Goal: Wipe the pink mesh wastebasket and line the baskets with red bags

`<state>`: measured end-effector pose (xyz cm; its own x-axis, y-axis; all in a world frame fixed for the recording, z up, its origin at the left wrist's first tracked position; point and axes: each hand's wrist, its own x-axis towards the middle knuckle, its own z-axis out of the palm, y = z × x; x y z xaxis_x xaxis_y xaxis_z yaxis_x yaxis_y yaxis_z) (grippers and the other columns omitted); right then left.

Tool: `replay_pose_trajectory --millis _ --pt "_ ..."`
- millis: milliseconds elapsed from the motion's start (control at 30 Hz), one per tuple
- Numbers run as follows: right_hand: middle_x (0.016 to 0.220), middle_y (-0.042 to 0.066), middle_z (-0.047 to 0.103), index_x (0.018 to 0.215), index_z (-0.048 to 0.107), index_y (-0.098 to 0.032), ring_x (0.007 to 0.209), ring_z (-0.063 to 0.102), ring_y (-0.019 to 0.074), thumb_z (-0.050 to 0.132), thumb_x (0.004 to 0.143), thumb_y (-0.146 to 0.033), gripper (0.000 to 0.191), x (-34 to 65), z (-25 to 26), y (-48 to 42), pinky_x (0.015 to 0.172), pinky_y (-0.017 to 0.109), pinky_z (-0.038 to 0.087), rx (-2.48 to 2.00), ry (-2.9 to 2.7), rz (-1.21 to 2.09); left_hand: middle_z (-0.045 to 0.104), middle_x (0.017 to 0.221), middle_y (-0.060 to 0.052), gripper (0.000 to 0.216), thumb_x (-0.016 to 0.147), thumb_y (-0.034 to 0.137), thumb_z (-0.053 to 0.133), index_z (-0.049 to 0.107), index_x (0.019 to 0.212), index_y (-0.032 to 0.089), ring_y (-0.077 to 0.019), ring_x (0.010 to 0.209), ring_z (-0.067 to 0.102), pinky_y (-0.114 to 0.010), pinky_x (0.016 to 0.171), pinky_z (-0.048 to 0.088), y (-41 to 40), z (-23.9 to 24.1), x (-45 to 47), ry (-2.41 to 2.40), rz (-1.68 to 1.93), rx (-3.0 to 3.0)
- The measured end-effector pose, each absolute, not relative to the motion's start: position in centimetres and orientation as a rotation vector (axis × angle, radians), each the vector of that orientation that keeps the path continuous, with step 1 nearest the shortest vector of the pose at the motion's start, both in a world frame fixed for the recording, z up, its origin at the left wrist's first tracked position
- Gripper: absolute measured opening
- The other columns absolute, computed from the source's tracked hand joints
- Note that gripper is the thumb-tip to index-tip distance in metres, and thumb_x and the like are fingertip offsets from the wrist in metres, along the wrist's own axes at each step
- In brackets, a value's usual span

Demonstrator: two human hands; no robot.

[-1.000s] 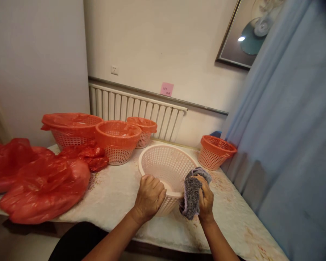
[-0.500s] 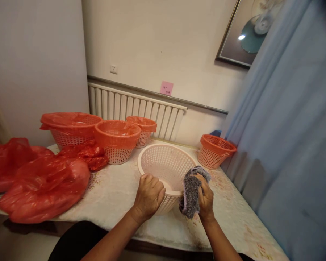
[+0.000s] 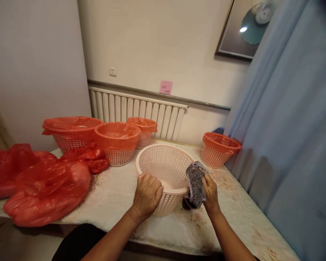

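A pale pink plastic mesh basket [image 3: 163,165] stands on the table in front of me, tipped slightly toward me. My left hand [image 3: 147,194] is closed on its near rim. My right hand [image 3: 211,191] grips a grey fuzzy cloth [image 3: 195,184] and presses it against the basket's right outer wall and rim. The cloth's lower end hangs down to the table beside the basket.
Three mesh baskets lined with red bags [image 3: 117,139] stand at the back left, a fourth [image 3: 218,148] at the back right. Loose red plastic bags [image 3: 46,188] lie at the left. The table [image 3: 116,195] has a floral cover. A radiator [image 3: 141,114] and blue curtain [image 3: 288,127] border it.
My right hand has slid the cloth a little along the basket's right side, and the cloth now sits flatter against the wall. My left hand keeps its hold on the rim.
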<state>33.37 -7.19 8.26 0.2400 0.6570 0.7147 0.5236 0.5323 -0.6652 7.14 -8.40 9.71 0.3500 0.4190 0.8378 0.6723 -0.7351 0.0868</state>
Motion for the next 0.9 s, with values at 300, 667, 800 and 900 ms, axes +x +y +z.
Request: replay_pose_trajectory --millis 300,667,800,900 --pt "0.089 0.002 0.070 0.090 0.065 -0.019 0.081 0.061 0.0176 0.066 0.071 -0.040 0.029 35.6 6.8 -5.5 0.082 0.032 0.049 -0.996 -0.948 0.374 0.047 0.066 -0.002 0.029 0.094 0.019 0.034 0.048 0.068 0.019 -0.0192 0.072 0.041 -0.039 0.080 0.034 -8.2 9.5 6.9 -0.972 -1.330 -2.339" --pt "0.066 -0.005 0.067 0.086 0.063 -0.019 0.061 0.064 0.0138 0.066 0.070 -0.043 0.029 34.2 1.8 -2.2 0.066 0.029 0.055 -0.736 -0.355 0.859 0.045 0.068 -0.002 0.035 0.098 0.025 0.028 0.049 0.070 0.019 -0.0198 0.073 0.042 -0.041 0.081 0.034 -8.9 9.0 5.8 -0.985 -1.304 -2.378" --pt "0.070 -0.003 0.070 0.090 0.066 -0.020 0.066 0.066 0.0153 0.066 0.070 -0.046 0.033 33.1 2.1 -3.0 0.068 0.030 0.056 -0.752 -0.362 0.892 0.050 0.071 -0.003 0.044 0.098 0.048 0.028 0.051 0.076 0.018 -0.0207 0.074 0.045 -0.040 0.081 0.035 -9.2 10.0 5.3 -0.987 -1.188 -2.465" --pt "0.078 0.000 0.073 0.093 0.069 -0.021 0.074 0.069 0.0179 0.064 0.070 -0.048 0.036 32.8 3.2 -3.6 0.073 0.034 0.057 -0.753 -0.387 0.929 0.056 0.072 -0.003 0.040 0.096 0.051 0.039 0.052 0.076 0.019 -0.0208 0.074 0.049 -0.038 0.078 0.035 -9.7 11.3 4.9 -1.019 -0.951 -2.541"
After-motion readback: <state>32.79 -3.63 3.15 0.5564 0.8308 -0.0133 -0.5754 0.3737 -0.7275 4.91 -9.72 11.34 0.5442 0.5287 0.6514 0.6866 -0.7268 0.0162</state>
